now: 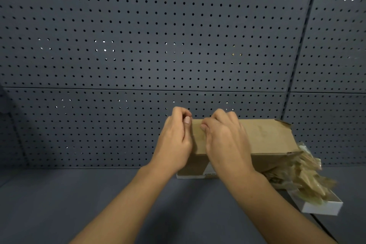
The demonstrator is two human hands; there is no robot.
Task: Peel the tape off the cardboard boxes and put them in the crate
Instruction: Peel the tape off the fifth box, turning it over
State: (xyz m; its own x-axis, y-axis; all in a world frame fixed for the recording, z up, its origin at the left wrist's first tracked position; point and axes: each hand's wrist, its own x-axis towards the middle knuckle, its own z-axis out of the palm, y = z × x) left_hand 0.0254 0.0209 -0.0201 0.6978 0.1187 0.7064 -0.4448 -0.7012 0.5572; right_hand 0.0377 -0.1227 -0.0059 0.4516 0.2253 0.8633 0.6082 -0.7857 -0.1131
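A dark grey perforated metal wall [138, 35], dotted with rows of small holes, rises behind the matte grey shelf [59, 204]. A plain brown cardboard box [263, 136] lies on that shelf against the wall; its white label is too blurred to read. Crumpled glossy tan tape [305, 176] bunches at the box's right end, over a small white tray [324, 207]. The left hand [174, 144] and right hand [225, 140] curl their fingers over the box's left top edge, thumbs pressing its face.
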